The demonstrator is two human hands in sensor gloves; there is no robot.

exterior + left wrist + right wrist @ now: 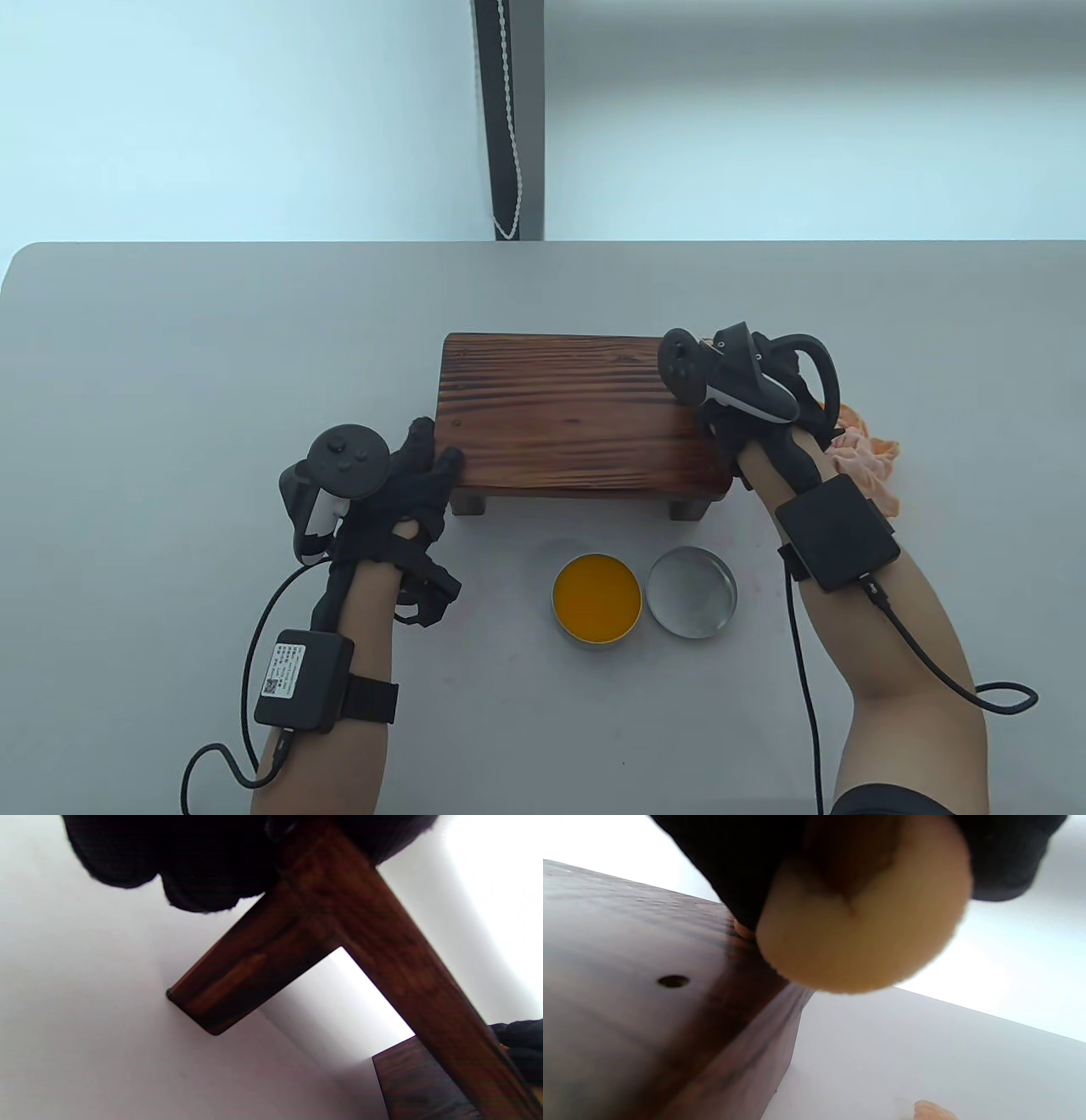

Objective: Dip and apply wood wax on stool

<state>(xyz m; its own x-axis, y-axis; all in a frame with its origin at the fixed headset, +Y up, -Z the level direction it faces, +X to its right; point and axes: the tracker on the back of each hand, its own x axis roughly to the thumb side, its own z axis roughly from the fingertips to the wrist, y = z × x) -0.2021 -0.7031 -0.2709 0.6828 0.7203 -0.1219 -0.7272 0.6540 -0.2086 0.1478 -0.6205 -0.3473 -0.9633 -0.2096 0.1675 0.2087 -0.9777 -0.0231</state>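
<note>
A dark wooden stool (577,416) stands mid-table. My left hand (420,475) grips its near left corner; the left wrist view shows the stool's edge and leg (237,980) under my gloved fingers (191,866). My right hand (738,399) is at the stool's right end and holds a round tan applicator pad (857,929), which sits against the stool top (636,984) at its right edge. An open tin of orange wax (596,598) sits in front of the stool, with its lid (691,590) beside it on the right.
A peach-orange cloth (870,463) lies bunched on the table right of the stool, partly behind my right forearm; a bit of it shows in the right wrist view (933,1111). The grey table (212,382) ends at a rounded far edge.
</note>
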